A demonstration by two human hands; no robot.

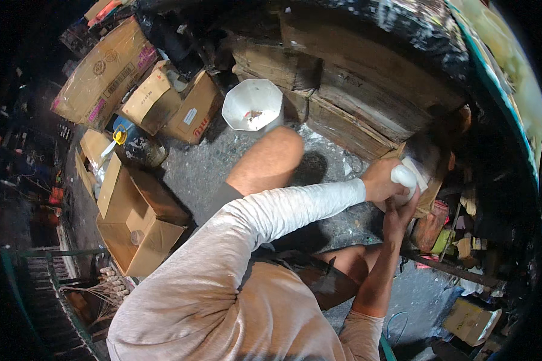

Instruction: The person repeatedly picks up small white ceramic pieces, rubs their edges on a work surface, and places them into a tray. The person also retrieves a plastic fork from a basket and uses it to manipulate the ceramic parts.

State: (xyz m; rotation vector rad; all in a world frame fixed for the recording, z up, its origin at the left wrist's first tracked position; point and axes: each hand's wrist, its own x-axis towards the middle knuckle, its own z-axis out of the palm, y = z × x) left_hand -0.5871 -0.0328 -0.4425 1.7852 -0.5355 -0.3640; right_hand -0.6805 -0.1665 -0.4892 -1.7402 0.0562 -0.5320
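Both my hands meet at the right, over the end of a low wooden crate. My left hand (378, 178), reaching across in a long pale sleeve, is closed against a smooth white object with a rounded end (404, 177); its kind is not clear. From below, my right hand (398, 215) grips the same object near its lower part, fingers curled and partly hidden. Just behind the object shows a flat white piece (417, 173), close to the wooden boards; whether a hand touches it I cannot tell.
Wooden crates (352, 128) line the far side. A white octagonal bucket (252, 103) with scraps inside stands beyond my knee. Cardboard boxes (144, 231) and a dark jug with a yellow cap (141, 147) are at the left. Clutter and a small carton (471, 322) lie at right.
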